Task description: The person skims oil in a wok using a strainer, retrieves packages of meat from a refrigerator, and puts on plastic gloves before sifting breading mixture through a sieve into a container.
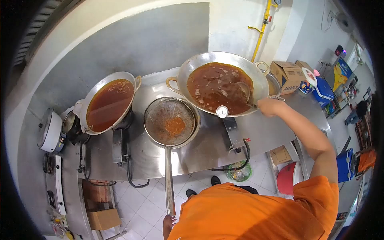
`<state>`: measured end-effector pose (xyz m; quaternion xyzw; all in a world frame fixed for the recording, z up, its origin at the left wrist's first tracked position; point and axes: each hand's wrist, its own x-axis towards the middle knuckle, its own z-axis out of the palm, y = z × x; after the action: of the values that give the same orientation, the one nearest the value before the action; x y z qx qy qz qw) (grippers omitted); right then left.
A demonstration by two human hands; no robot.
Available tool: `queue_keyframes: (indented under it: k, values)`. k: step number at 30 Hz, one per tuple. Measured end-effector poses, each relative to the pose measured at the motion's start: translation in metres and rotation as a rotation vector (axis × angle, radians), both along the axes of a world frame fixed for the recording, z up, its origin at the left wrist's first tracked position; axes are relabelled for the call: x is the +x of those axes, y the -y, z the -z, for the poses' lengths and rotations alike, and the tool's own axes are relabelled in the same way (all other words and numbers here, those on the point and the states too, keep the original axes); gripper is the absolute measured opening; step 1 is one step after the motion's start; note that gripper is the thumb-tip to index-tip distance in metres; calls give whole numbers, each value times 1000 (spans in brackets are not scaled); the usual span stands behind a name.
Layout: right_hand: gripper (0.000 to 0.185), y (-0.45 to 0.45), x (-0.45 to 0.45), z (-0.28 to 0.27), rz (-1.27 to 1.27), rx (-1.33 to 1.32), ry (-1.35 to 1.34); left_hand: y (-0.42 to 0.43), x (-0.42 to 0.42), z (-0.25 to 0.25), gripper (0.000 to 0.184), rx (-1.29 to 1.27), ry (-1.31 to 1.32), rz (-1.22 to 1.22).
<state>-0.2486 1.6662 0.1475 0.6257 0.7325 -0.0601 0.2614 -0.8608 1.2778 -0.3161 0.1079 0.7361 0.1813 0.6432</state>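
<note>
My right hand point(270, 107) is closed around the handle of a ladle point(245, 91), whose bowl lies in the dark red-brown liquid of the large wok point(262, 82). Pieces float in that liquid, and a round dial thermometer point(222, 111) sits at the wok's front rim. At the bottom, my left hand point(169, 222) is by the end of the long handle of a mesh strainer point(169, 180), its fingers curled against it. The strainer rests over a round pan in the middle of the counter, with reddish crumbs point(175, 126) in its mesh.
A second wok point(85, 108) of reddish liquid stands on the left. Black hoses hang at the steel counter's point(148, 160) front edge. Cardboard boxes point(289, 76) and a blue cooler point(323, 94) are at the right. Below are a green basket point(241, 173) and a red tub point(286, 179).
</note>
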Motion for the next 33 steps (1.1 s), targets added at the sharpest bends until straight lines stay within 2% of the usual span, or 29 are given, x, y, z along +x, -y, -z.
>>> queue_keyframes:
  k: [3,5,6,7,8,9,10,11,13,14,17,23,25,26,27,29,30,31,32,33]
  values:
    - [27,-24,-14,10,50,-96,-161,3,14,-10,36,75,-43,49]
    - [33,-40,-20,23,86,-114,-262,27,3,54,42,400,-128,483]
    - [38,-45,-21,27,171,-133,-454,41,12,89,42,162,107,-153]
    - [45,-50,-23,30,255,-152,-647,51,12,91,42,171,105,-164]
    - [45,-54,-23,33,242,-147,-649,54,13,90,39,220,-65,117]
    - [50,-56,-23,37,294,-192,-778,52,12,89,36,262,-239,399]
    - [56,-55,-25,39,351,-240,-910,54,13,87,36,269,-281,482]
    - [56,-52,-25,41,347,-235,-918,54,12,84,36,250,-275,475]
    - [53,-42,-25,39,452,-230,-1112,46,11,77,36,228,-253,458]
    - [52,-39,-22,45,426,-211,-1163,41,10,74,36,219,-246,455]
    - [52,-33,-19,47,468,-194,-1249,18,-1,67,36,222,-240,465]
    - [51,-23,-29,28,448,-155,-1221,-24,-30,62,37,291,-242,562]
    - [49,-16,-40,19,424,-115,-1196,-43,-44,67,37,457,-298,765]
    - [49,-13,-46,21,229,20,-1141,-50,-49,68,37,580,-337,888]
    - [48,-8,-55,23,39,153,-1076,-55,-47,73,37,572,-332,903]
    - [47,20,-92,17,-79,318,-1036,-81,-38,81,33,332,47,109]
    - [47,34,-109,21,-141,417,-953,-87,-36,71,33,273,38,146]
    - [51,44,-129,39,-39,392,-779,-94,-34,63,32,255,9,282]
    - [58,56,-147,65,-3,376,-740,-103,-32,54,32,254,-9,428]
    - [63,73,-166,76,-51,369,-566,-114,-32,47,32,258,-15,559]
